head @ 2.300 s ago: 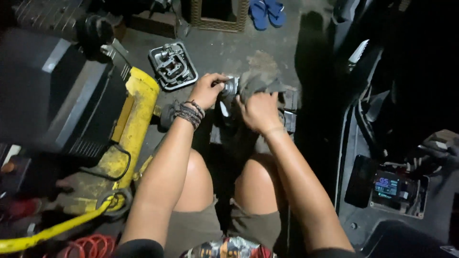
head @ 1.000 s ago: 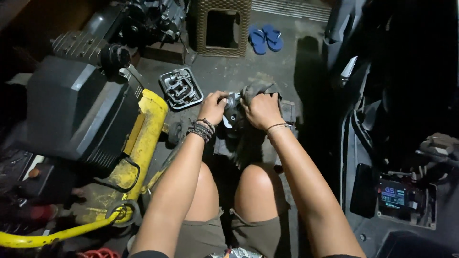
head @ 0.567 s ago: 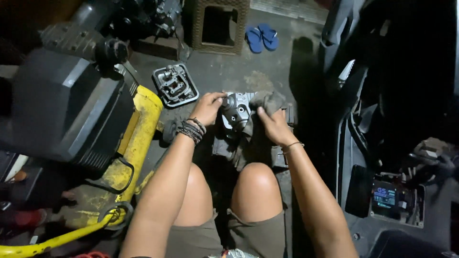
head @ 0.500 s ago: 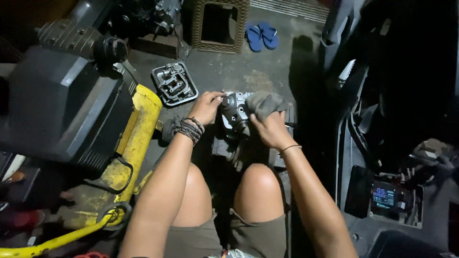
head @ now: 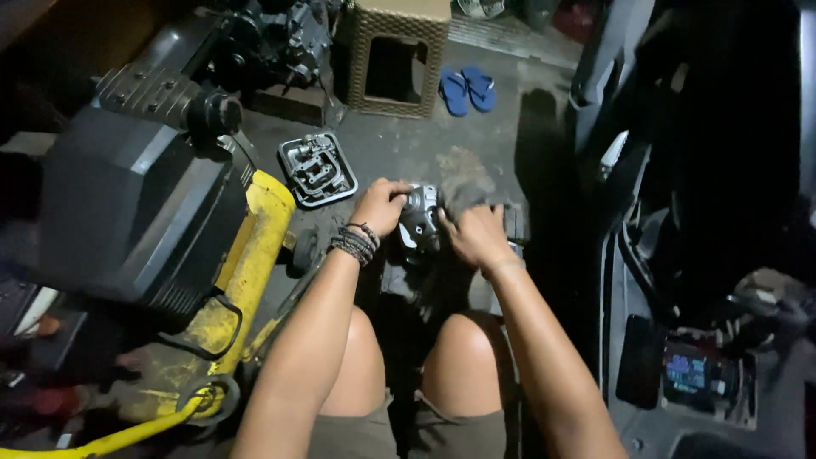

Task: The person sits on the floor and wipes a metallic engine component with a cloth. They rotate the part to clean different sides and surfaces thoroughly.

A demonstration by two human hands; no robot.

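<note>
Head cam: left hand point(head: 384, 204) grips metal engine part point(head: 419, 219); right hand point(head: 473, 235) presses prob. rag point(head: 463, 197) on it.

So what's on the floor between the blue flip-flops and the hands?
In the head view, only bare, stained concrete floor lies between the blue flip-flops and the two hands holding the metal part.

A dusty concrete floor point(head: 399, 157) carried a metal tray point(head: 318, 168), blue sandals point(head: 467, 89), a woven stool point(head: 398, 53) at top centre, and a yellow compressor point(head: 246, 263) at left.
</note>
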